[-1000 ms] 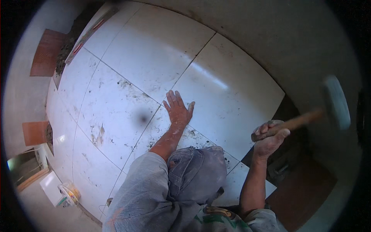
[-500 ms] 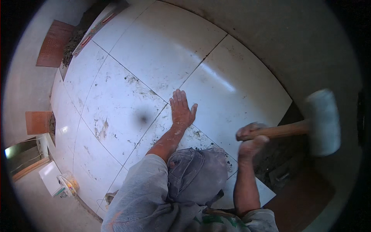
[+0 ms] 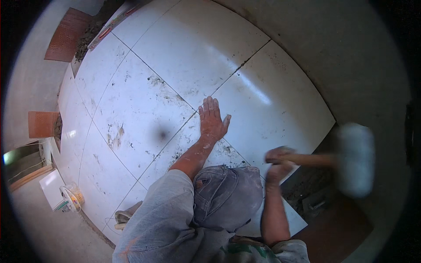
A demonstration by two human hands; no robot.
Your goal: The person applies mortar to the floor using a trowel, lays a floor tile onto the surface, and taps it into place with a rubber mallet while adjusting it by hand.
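Observation:
My left hand (image 3: 213, 125) lies flat on large white floor tiles (image 3: 267, 118), fingers straight and thumb apart, close to a spot where several tile joints meet. To its right, my right hand (image 3: 279, 165) is wrapped around the wooden handle of a mallet (image 3: 356, 162). The mallet has a big whitish head, blurred by motion. That head hangs out to the right, past the tile edge and apart from the tiles. Smears and crumbs of grey mortar dirty the tile faces.
A long spirit level (image 3: 109, 28) rests at the far left. Reddish ribbed panels (image 3: 67, 36) stand near the left wall. A bucket with tools (image 3: 73, 196) sits beside a white board (image 3: 51, 190). Dark rubble (image 3: 309, 186) borders the tiles at right, and a grey wall (image 3: 333, 57) rises beyond.
The mallet has swung, its head now lower and slightly further left in the picture. My left hand stays pressed on the tiles. The whole view has shifted a little.

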